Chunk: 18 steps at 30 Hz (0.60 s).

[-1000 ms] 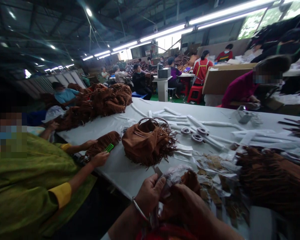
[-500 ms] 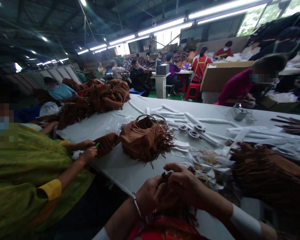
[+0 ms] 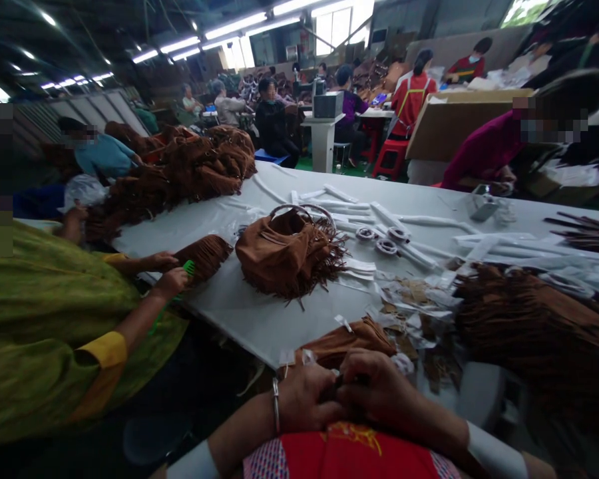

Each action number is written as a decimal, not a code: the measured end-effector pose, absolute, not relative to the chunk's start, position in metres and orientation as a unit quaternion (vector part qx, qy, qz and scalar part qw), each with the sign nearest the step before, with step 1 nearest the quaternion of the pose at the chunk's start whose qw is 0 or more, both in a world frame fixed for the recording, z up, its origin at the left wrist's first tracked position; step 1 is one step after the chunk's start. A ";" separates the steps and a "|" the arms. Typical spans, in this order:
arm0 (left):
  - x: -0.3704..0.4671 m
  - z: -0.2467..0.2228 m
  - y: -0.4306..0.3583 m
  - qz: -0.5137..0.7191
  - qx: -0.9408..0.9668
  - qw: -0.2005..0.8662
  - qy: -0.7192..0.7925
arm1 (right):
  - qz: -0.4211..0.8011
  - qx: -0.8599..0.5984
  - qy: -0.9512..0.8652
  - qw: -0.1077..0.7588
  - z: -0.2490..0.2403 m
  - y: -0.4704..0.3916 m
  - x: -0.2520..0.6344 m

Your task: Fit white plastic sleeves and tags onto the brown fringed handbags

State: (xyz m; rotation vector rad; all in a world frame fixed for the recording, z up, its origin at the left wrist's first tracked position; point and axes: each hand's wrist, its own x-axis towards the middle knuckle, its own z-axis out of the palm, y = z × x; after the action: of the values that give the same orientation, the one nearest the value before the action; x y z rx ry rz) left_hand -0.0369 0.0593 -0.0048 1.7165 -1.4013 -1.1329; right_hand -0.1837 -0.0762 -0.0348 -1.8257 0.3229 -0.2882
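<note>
At far left, a co-worker in a green smock (image 3: 54,332), one hand with a green comb (image 3: 189,267) at a fringed brown piece (image 3: 209,253), the other on that piece. Behind, a heap of brown bags (image 3: 180,174) along the far left edge of the white table (image 3: 219,319). Mid-table, well ahead of the wearer's hands, an upright fringed bag (image 3: 274,256) with two rounded handles. At the near edge, left hand (image 3: 309,392), bracelet at the wrist, fingers curled in and pinching a small dark piece (image 3: 338,379); mostly hidden, cannot tell the kind. Just beyond the knuckles, a folded brown bag (image 3: 354,342) lying on its side. Pressed up to the left fingertips, right hand (image 3: 372,379), likewise pinching at the same dark spot. Farther right, white-wrapped coils (image 3: 387,247) beside long white-wrapped strips (image 3: 419,253), then crumpled scraps (image 3: 419,319), a thick pile of fringed brown leather (image 3: 524,326), and loose dark strips (image 3: 582,231).
</note>
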 end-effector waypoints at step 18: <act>-0.040 -0.010 0.045 -0.557 0.648 0.227 -0.468 | -0.229 -0.878 0.007 0.420 -0.037 -0.078 -0.186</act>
State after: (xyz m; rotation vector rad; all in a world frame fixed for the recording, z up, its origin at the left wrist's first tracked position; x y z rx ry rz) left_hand -0.0398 0.0446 -0.0100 1.7853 -1.2885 -1.5337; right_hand -0.1859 -0.0783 -0.0375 -2.2010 0.0177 -0.5733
